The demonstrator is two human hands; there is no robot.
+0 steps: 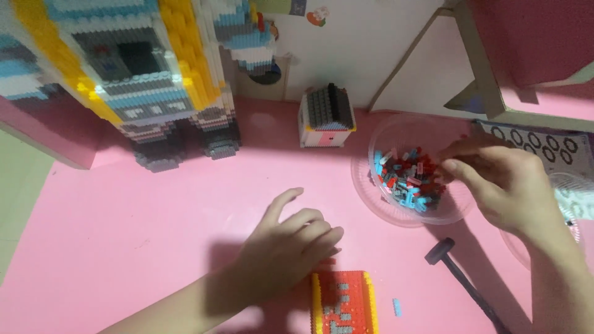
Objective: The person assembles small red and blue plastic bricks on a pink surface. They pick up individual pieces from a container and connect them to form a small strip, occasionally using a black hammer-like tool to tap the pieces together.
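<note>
My left hand [288, 244] rests flat on the pink table, fingers spread, its fingertips just above an orange brick panel [344, 302] with yellow edges and grey marks. My right hand [501, 182] reaches into a clear plastic bowl [371, 188] that holds several small red, grey and blue bricks [409, 178]. Its fingertips are pinched among the bricks at the bowl's right side; whether they grip one is hidden.
A large brick model [133, 68] in yellow, blue and grey stands at the back left. A small brick house [327, 116] sits near the bowl. A small black hammer [461, 281] lies at the right front. One loose blue brick [396, 307] lies beside the panel. A second clear bowl [572, 210] is at the right edge.
</note>
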